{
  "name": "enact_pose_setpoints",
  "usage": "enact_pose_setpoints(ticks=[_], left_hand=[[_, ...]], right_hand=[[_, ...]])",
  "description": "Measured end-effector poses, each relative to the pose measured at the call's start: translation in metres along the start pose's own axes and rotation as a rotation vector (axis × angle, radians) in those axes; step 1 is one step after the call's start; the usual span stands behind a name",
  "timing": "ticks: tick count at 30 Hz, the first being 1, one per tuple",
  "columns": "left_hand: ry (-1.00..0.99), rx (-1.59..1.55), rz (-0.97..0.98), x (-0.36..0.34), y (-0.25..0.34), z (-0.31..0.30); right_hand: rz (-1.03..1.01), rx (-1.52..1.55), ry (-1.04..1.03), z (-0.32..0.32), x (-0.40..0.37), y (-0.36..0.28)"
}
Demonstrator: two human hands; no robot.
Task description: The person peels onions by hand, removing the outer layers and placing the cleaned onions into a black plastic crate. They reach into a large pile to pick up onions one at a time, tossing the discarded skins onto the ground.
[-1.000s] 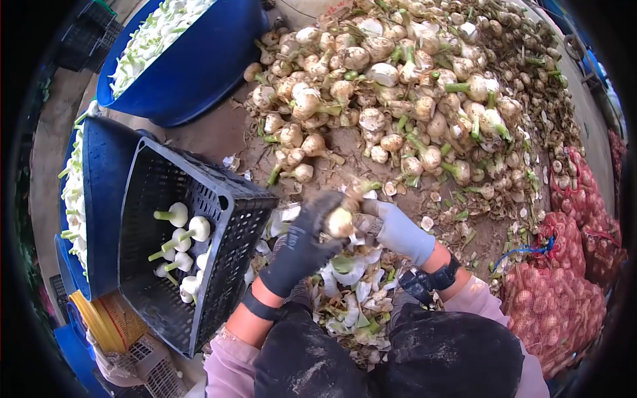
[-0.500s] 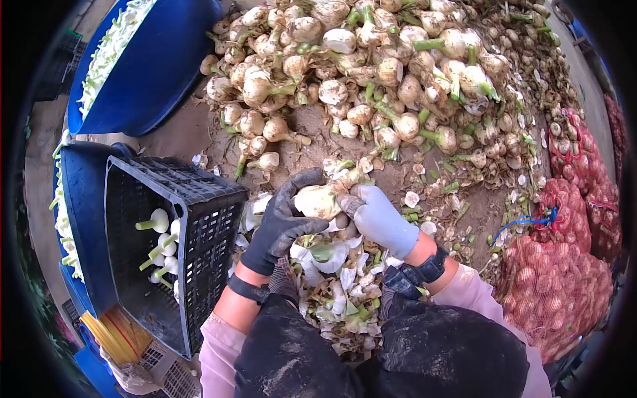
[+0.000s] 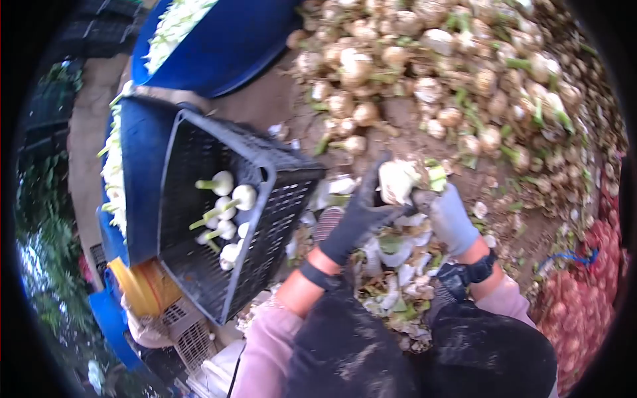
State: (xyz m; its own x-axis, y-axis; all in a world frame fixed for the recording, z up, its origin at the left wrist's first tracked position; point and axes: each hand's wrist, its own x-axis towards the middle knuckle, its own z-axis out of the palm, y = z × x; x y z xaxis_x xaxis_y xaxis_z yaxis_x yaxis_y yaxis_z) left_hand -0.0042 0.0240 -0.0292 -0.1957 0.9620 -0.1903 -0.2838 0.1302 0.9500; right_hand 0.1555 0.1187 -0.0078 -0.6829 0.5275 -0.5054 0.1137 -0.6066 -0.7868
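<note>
Left hand (image 3: 358, 215): black glove, grip curled round the bulb (image 3: 396, 181).
Right hand (image 3: 451, 217): grey glove, pinching the bulb's side.
Crate (image 3: 282, 199): just beside, peeled bulbs (image 3: 243, 196) inside.

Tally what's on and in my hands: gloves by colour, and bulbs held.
Black glove: 1, on the left hand
Grey glove: 1, on the right hand
Bulb: 1, gripped between both hands
Total: 3
</note>
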Motion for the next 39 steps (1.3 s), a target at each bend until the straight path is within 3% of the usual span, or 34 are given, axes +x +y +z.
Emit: enact_pose_setpoints(ticks=[2,3,5,6,8,10,11,12,14,16,18,19,20,22,23,24,26,27,28,29,30,32,33,34,35,37,39], left_hand=[[0.013,-0.207,-0.309,-0.008,0.026,-0.004],[0.021,-0.208,-0.306,-0.007,0.018,-0.012],[0.154,-0.536,-0.197,0.001,-0.004,-0.024],[0.198,-0.047,-0.110,0.002,-0.006,-0.027],[0.325,-0.052,-0.054,0.001,0.012,-0.017],[0.076,0.482,0.134,0.001,0.032,-0.020],[0.037,0.389,0.080,0.000,0.035,-0.015],[0.020,0.386,0.073,0.000,0.040,-0.010],[0.093,-0.025,-0.147,-0.007,0.035,-0.011],[0.141,-0.026,-0.184,-0.012,0.032,-0.016],[0.226,-0.348,-0.243,-0.016,0.017,-0.021],[0.373,-0.237,-0.265,-0.017,0.027,-0.007],[0.264,-0.248,-0.262,-0.016,0.033,-0.012],[0.115,-0.374,-0.200,-0.018,0.036,-0.022],[0.183,-0.385,-0.249,-0.018,0.040,-0.017],[0.187,-0.378,-0.249,-0.018,0.045,-0.019],[0.342,-0.520,-0.188,-0.016,0.057,-0.021],[0.273,-0.528,-0.040,-0.016,0.067,-0.020],[0.410,-0.608,0.004,-0.014,0.083,-0.014],[0.425,-0.629,0.026,-0.016,0.100,-0.016],[0.443,-0.650,0.049,-0.021,0.112,-0.021],[0.584,-0.131,0.287,-0.035,0.116,-0.039],[0.540,0.290,0.376,-0.042,0.127,-0.054],[0.851,0.386,0.548,-0.056,0.123,-0.063],[0.987,0.529,0.500,-0.051,0.153,-0.049],[1.012,0.602,0.455,-0.047,0.184,-0.040],[0.998,0.601,0.654,-0.054,0.193,-0.040]], right_hand=[[0.022,-0.099,0.028,-0.001,0.004,0.007],[0.023,-0.102,0.021,0.003,0.002,0.009],[-0.048,-0.041,-0.228,0.015,-0.013,0.008],[0.124,-0.047,-0.254,0.019,-0.023,0.013],[0.176,-0.057,-0.188,0.025,-0.022,0.002],[0.022,-0.047,-0.027,0.027,-0.009,-0.001],[-0.019,-0.136,-0.106,0.021,-0.011,-0.003],[0.101,-0.282,-0.244,0.018,-0.012,-0.007],[-0.031,-0.388,-0.160,0.029,-0.017,-0.001],[-0.024,-0.414,-0.190,0.013,-0.006,0.001],[-0.158,-0.962,0.052,-0.004,0.004,-0.007],[-0.241,-1.069,0.205,-0.016,0.009,0.009],[-0.240,-1.070,0.208,-0.025,0.011,0.010],[-0.105,-1.238,0.310,-0.034,0.012,0.010],[0.040,-1.293,0.185,-0.030,0.006,0.001],[0.036,-1.287,0.182,-0.024,0.000,0.003],[0.267,-1.621,-0.260,-0.017,-0.014,0.011],[0.261,-1.622,-0.263,-0.017,-0.016,0.014],[0.389,-1.687,-0.298,-0.018,-0.018,0.017],[0.519,-1.747,-0.334,-0.020,-0.020,0.020],[0.511,-1.749,-0.344,-0.023,-0.023,0.021],[0.038,-1.844,-0.102,-0.030,-0.025,0.014],[-0.174,-1.709,-0.092,-0.025,-0.022,0.004],[-0.377,-1.568,-0.076,-0.016,-0.015,-0.011],[-0.413,-1.489,-0.113,-0.007,-0.006,-0.021],[-0.469,-1.366,-0.129,0.013,0.025,-0.028],[-0.551,-1.372,-0.060,0.036,0.071,-0.016]])
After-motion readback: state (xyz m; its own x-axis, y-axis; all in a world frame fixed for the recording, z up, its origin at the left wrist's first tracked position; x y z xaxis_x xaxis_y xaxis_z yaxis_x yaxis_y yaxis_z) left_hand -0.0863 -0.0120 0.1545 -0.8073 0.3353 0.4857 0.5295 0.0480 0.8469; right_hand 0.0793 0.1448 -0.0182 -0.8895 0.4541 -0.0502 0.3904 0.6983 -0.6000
